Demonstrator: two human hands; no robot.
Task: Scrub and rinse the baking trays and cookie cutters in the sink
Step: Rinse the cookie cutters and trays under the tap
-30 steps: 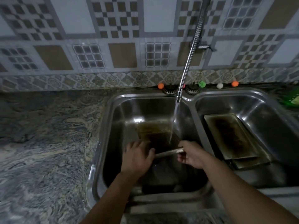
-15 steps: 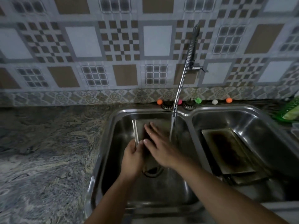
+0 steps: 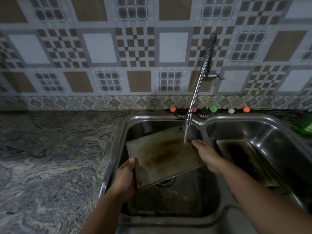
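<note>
A stained flat baking tray (image 3: 162, 154) is held tilted over the left sink basin (image 3: 177, 205), its broad face turned up to me. My left hand (image 3: 124, 178) grips its near left edge. My right hand (image 3: 206, 155) lies flat on its right edge, fingers together. Water runs from the flexible tap (image 3: 199, 83) onto the tray's far right corner. In the right basin (image 3: 270, 132) two more dark, burnt trays (image 3: 243, 159) lie stacked.
A grey marbled counter (image 3: 50, 157) spreads to the left of the sink. Several small coloured balls (image 3: 173, 109) and two strainers sit along the back ledge. A green object (image 3: 306, 125) rests at the far right. The tiled wall stands behind.
The tray was edge-on and upright in the basin half a second ago; now it is turned face-up under the stream, and my right hand has moved from its face to its right edge.
</note>
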